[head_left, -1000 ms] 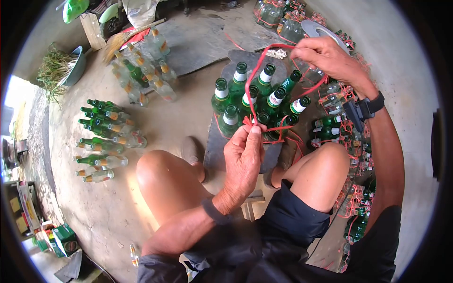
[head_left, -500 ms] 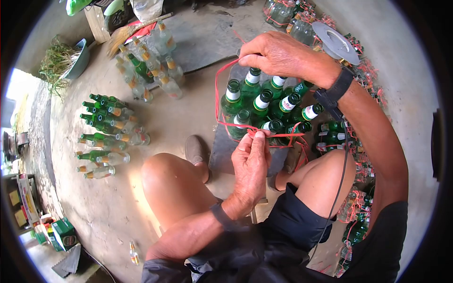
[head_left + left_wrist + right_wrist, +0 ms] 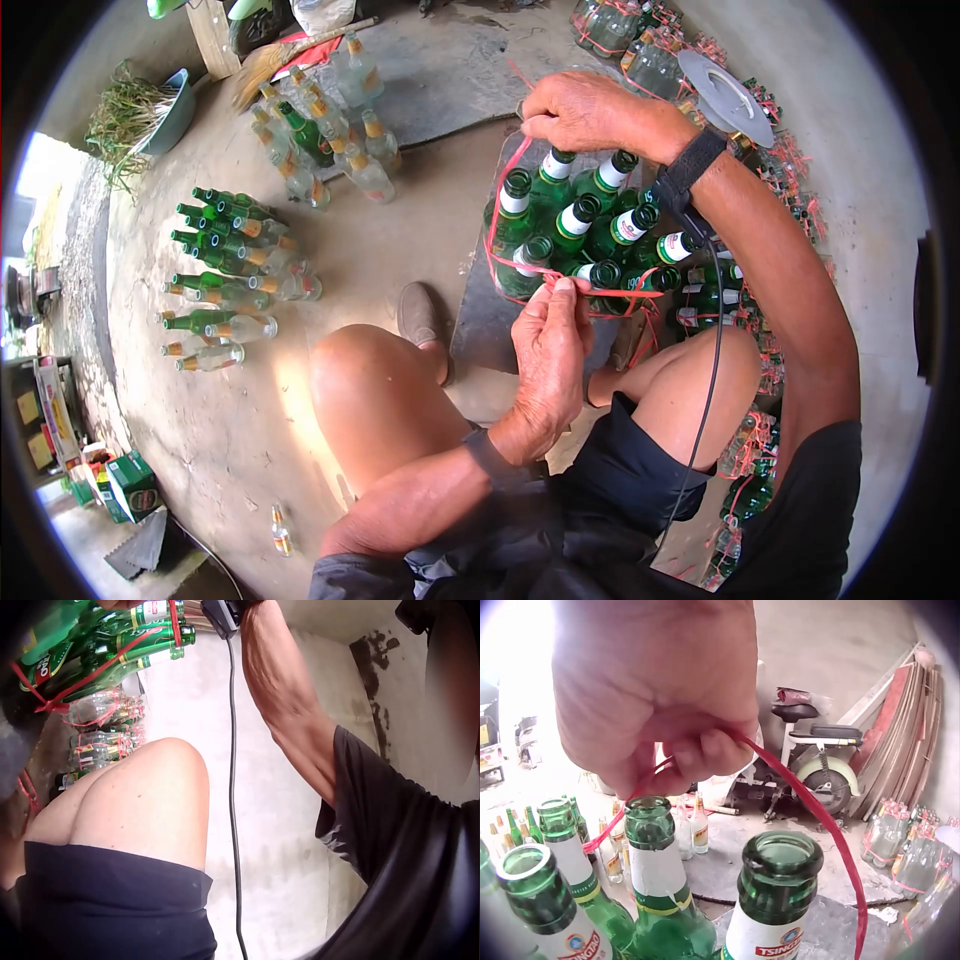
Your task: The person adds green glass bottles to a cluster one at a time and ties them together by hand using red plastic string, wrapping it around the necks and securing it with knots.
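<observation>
A cluster of green beer bottles (image 3: 572, 228) with white neck labels stands upright on a dark board (image 3: 478, 345) between the feet. Red plastic twine (image 3: 490, 245) runs along the cluster's left side and across its near side. At the near edge, my left hand (image 3: 550, 345) pinches the twine between thumb and fingertips. Over the far bottles, my right hand (image 3: 595, 112) grips the twine in curled fingers. The right wrist view shows the twine (image 3: 819, 808) leaving both sides of that hand, close above a bottle mouth (image 3: 649, 811). Bottles (image 3: 142, 649) and twine also show in the left wrist view.
Loose bottles stand in groups at the left (image 3: 225, 270) and far left (image 3: 325, 135). Twine-tied bundles (image 3: 745, 500) line the right wall, with a grey disc-shaped lid (image 3: 725, 95) on some. A lone bottle (image 3: 280, 532) stands at the lower left. A black cable (image 3: 712, 390) hangs from the right wrist.
My right hand has swung from right of the bottles to over their far side, drawing the twine round the left side. My left hand keeps its pinch at the near edge.
</observation>
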`<state>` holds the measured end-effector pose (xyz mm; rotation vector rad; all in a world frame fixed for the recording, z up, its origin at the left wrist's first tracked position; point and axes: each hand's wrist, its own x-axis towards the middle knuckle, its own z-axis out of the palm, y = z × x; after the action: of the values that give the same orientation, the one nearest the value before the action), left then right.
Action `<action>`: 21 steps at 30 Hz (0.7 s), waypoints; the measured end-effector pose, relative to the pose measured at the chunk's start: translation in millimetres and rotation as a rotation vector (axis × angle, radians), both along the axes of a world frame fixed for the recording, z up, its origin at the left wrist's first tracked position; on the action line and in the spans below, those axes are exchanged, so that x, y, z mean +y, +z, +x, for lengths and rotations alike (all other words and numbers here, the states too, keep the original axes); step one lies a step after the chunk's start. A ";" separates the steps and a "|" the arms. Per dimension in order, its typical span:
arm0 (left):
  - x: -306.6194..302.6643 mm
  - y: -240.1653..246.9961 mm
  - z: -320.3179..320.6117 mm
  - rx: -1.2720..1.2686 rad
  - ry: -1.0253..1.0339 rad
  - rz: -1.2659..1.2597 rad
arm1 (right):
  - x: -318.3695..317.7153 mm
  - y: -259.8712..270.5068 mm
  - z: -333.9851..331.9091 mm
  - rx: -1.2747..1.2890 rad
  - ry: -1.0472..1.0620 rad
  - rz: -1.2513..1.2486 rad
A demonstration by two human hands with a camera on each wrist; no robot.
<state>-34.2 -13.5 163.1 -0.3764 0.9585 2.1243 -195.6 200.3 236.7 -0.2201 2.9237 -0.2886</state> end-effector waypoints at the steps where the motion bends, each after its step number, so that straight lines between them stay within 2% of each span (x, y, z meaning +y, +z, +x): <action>1: 0.2 0.2 -0.2 -0.002 0.000 0.003 | 4.9 -1.4 -2.9 -0.040 -0.030 -0.009; 4: 1.4 1.0 -0.7 -0.003 0.007 -0.003 | 22.4 -6.2 -7.2 -0.052 0.021 -0.143; 14: 3.1 2.4 -3.6 0.018 0.004 -0.023 | 61.6 -10.9 16.2 -0.095 -0.046 -0.123; 16: 3.0 -0.8 -3.8 0.024 0.003 -0.021 | 64.8 -7.0 21.7 -0.137 -0.120 -0.077; 21: 4.0 1.3 -4.1 0.027 0.004 -0.069 | 87.3 -9.5 35.6 -0.151 -0.151 -0.128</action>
<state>-38.3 -9.5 164.4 -0.3846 1.0494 2.1085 -160.0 287.6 227.1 0.0052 2.7781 -0.4939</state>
